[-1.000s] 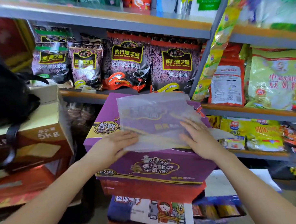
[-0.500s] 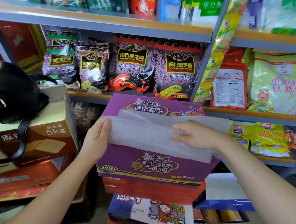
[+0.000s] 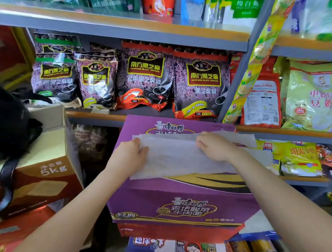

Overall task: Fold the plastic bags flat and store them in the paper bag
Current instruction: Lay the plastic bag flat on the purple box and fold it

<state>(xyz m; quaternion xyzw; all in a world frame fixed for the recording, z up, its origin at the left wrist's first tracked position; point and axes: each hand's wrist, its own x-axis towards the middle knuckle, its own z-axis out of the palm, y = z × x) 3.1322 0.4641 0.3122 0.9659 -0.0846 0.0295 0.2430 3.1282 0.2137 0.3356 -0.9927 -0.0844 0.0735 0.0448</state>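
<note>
A translucent white plastic bag [image 3: 173, 157] lies folded into a wide flat strip on top of a purple noodle carton [image 3: 183, 200]. My left hand [image 3: 130, 155] rests on the strip's left end with the fingers laid flat over it. On the strip's upper middle sits my right hand [image 3: 215, 146], fingers curled down onto the plastic and pressing it. The bag's right end sticks out past the carton toward the shelf. No paper bag is in view.
A brown 5kg cardboard box [image 3: 40, 168] with a black bag [image 3: 9, 127] on it stands at the left. Grey shelves [image 3: 120, 35] packed with sesame and snack packets rise right behind the carton. Red and illustrated boxes are stacked under the carton.
The bag went from one large raised sheet to a narrower strip lying flat. Both hands moved up to its far edge and now press it down.
</note>
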